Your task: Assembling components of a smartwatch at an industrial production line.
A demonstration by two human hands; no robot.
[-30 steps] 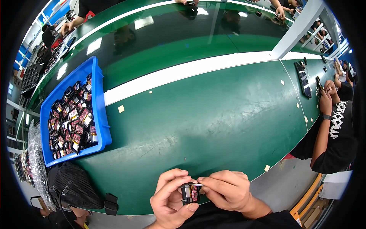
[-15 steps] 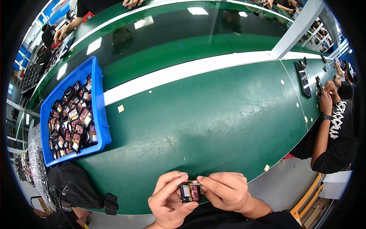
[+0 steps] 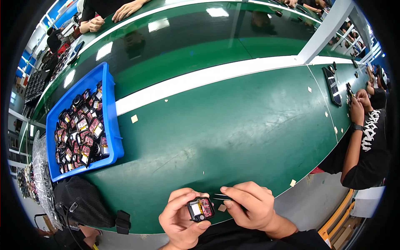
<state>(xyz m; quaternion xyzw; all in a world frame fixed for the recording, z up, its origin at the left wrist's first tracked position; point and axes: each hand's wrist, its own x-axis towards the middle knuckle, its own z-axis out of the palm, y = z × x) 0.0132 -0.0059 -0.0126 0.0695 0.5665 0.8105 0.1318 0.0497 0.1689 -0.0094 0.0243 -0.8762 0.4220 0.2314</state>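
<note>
"So, where is the square watch-like casing [image 3: 201, 209]?"

"Bottom centre of the frame, raised in the left hand [image 3: 179, 214], its open side showing a pale battery block [image 3: 195, 208] and a red circuit board [image 3: 206, 207]."

"And the fingers?"

"The left ones curl around the rim, closed on it, thumb at the lower edge. The right hand [image 3: 252, 206] pinches tweezers [image 3: 223, 199] between thumb and forefinger; their tips stand slightly apart, just beside the casing, nothing visible between them."

"Which step would you call it?"

"Fine tweezer work on the exposed insides, I'd judge, with the tips off the board at this instant. Any further touch calls for a steady left grip and careful aim, since the parts sit close together."

"What lies around?"

"A tan square piece [image 3: 222, 207] by the right fingers, on the green tabletop [image 3: 233, 133]; at the left of the frame, a blue bin [image 3: 111, 104] of similar units [image 3: 83, 129]."
</note>
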